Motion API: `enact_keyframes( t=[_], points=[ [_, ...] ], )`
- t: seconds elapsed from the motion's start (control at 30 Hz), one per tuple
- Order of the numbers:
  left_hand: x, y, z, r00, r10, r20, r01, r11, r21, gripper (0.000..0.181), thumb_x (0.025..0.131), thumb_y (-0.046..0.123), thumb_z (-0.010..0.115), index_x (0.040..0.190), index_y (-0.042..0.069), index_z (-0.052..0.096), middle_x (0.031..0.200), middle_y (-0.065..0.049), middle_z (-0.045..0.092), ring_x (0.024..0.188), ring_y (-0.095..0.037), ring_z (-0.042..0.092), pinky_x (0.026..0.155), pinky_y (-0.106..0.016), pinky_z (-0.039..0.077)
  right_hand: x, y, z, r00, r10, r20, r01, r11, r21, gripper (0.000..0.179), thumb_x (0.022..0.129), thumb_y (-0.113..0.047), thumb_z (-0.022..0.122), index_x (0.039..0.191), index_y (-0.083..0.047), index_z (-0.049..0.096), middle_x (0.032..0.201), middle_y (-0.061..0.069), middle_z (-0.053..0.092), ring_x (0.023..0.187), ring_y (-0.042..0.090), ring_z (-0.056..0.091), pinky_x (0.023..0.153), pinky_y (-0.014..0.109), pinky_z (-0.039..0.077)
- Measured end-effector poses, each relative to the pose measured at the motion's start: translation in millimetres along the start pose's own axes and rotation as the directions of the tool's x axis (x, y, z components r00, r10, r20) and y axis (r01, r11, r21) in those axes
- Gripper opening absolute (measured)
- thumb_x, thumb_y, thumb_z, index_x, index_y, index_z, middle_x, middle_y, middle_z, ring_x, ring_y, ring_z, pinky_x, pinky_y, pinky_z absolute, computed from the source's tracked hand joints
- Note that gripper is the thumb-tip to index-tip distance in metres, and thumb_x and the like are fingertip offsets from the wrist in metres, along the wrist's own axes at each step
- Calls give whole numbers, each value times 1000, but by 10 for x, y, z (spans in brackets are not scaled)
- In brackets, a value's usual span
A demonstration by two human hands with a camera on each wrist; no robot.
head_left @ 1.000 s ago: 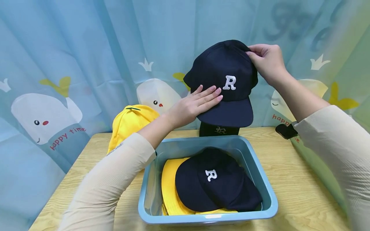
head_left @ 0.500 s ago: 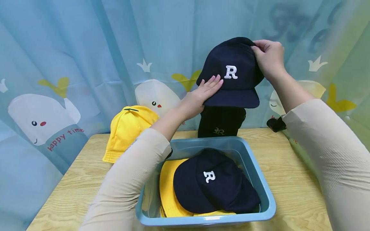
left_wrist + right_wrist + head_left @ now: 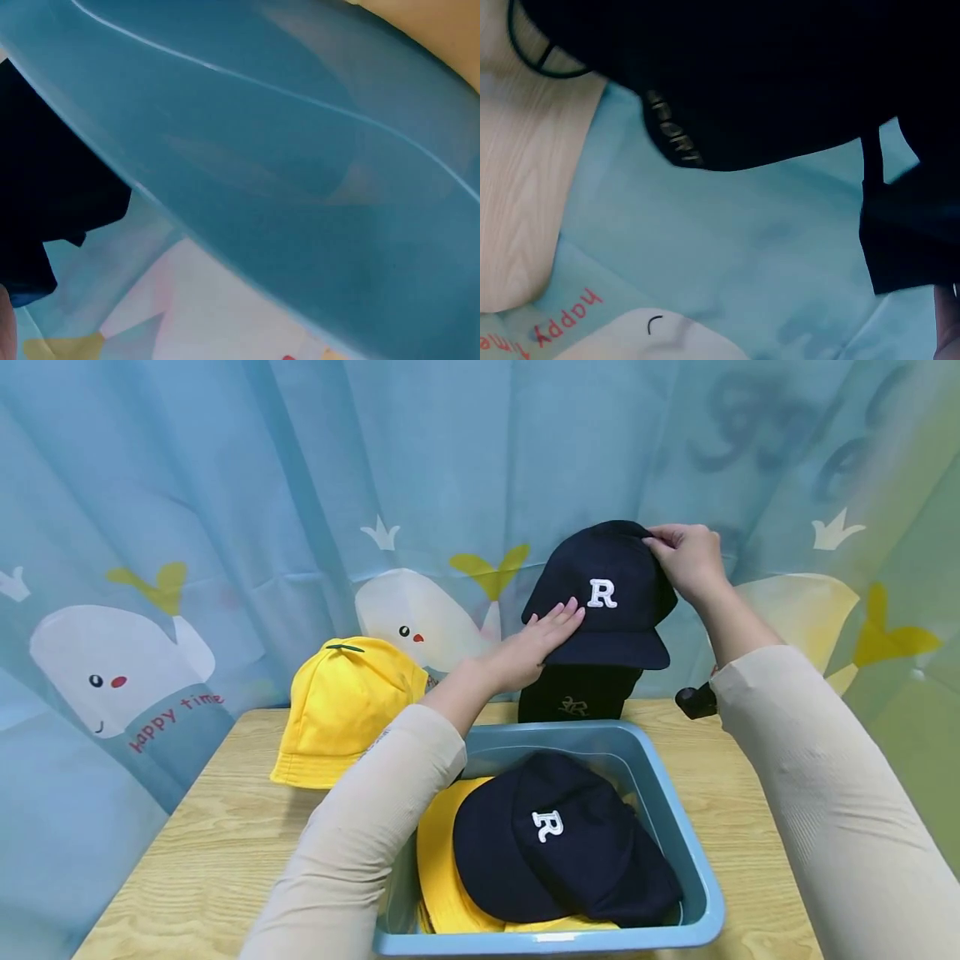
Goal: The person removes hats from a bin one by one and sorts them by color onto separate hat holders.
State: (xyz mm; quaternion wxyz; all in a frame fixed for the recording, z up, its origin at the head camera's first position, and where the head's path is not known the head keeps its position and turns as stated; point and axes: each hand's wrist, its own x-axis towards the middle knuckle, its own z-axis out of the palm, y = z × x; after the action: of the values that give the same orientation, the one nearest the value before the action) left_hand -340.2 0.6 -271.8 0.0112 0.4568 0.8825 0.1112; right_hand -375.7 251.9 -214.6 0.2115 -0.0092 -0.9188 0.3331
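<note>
Holds a navy cloth cap [image 3: 622,568] lower than before, behind the blue rectangular plastic bin [image 3: 688,827]: pinched in the right hand's grip [image 3: 688,560], touched by straight fingers of the left hand [image 3: 528,647]. Counts one more navy cap [image 3: 570,860] inside the bin, one round yellow cloth hat [image 3: 348,702] to its left.

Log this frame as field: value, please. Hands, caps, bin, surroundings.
left hand: straight fingers laid against navy cap, lower front
right hand: pinches same cap's upper side
cap marking: white R
below it: black cap, contact unclear
blue bin: second navy cap over yellow brim
left of bin: yellow hat
backdrop: blue curtain
</note>
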Motion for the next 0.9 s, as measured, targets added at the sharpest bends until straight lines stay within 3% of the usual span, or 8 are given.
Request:
enact_keyframes(
  t=[0.13, 0.23, 0.4, 0.5, 0.57, 0.67, 0.77, 0.9],
  points=[
    [-26, 4, 61, 999, -5, 46, 5, 1000, -9, 74, 92, -14, 37, 153, 11, 3, 160, -5, -5, 146, -16, -6, 118, -38, -2, -89, 121, 62, 994, -60, 90, 65, 996, -53, 39, 100, -25, 46, 129, -2, 58, 126, 22, 58, 119, 36, 52, 99, 47, 41],
    [-59, 6, 90, 997, -9, 83, 12, 999, -36, 73, 92, -14, 34, 153, 12, 3, 160, -4, -5, 146, -15, -6, 118, -36, -3, -165, 188, 85, 976, -100, 194, 118, 989, -84, 36, 100, -19, 45, 128, 1, 57, 124, 26, 58, 116, 40, 53, 93, 51, 41],
    [-124, -16, 133, 989, -18, 145, 27, 998, -65, 74, 93, -14, 34, 153, 14, 2, 160, -1, -7, 145, -12, -8, 117, -33, -3, -302, 294, 123, 914, -146, 379, 202, 973, -113, 35, 98, -11, 48, 128, 4, 55, 120, 27, 60, 111, 42, 56, 90, 53, 44],
    [-160, -25, 162, 986, -4, 168, 17, 997, -74, 74, 93, -14, 34, 152, 14, 1, 159, -1, -9, 145, -12, -9, 117, -32, -4, -395, 360, 162, 877, -165, 452, 251, 958, -138, 37, 97, -9, 48, 131, 6, 51, 122, 28, 58, 113, 43, 54, 91, 53, 45],
    [-181, -20, 179, 986, 4, 168, 10, 997, -81, 74, 93, -13, 34, 152, 14, 1, 159, -1, -9, 145, -12, -10, 117, -32, -3, -455, 397, 182, 863, -178, 473, 273, 952, -139, 40, 97, -7, 48, 134, 7, 47, 125, 28, 56, 115, 43, 53, 91, 53, 45],
    [-211, -8, 215, 986, 7, 169, 7, 996, -86, 74, 93, -13, 35, 152, 15, 1, 159, -1, -9, 145, -11, -11, 117, -32, -3, -559, 436, 199, 861, -209, 463, 296, 947, -122, 44, 97, -5, 47, 138, 6, 42, 130, 29, 52, 118, 43, 52, 90, 50, 47],
    [-236, 4, 267, 983, 15, 182, 0, 996, -84, 74, 93, -11, 35, 152, 15, 0, 159, 0, -10, 145, -11, -11, 117, -30, -1, -719, 475, 194, 863, -273, 425, 360, 923, -137, 47, 96, -5, 48, 141, 5, 38, 132, 30, 50, 100, 42, 61, 76, 45, 49],
    [-251, 19, 324, 982, 19, 189, -4, 997, -78, 72, 94, -8, 36, 152, 13, -1, 159, 0, -10, 145, -11, -11, 117, -26, 2, -1018, 530, 174, 845, -333, 418, 428, 890, -156, 56, 98, -21, 51, 146, 0, 31, 146, 25, 36, 114, 42, 54, 89, 52, 45]
  ],
)
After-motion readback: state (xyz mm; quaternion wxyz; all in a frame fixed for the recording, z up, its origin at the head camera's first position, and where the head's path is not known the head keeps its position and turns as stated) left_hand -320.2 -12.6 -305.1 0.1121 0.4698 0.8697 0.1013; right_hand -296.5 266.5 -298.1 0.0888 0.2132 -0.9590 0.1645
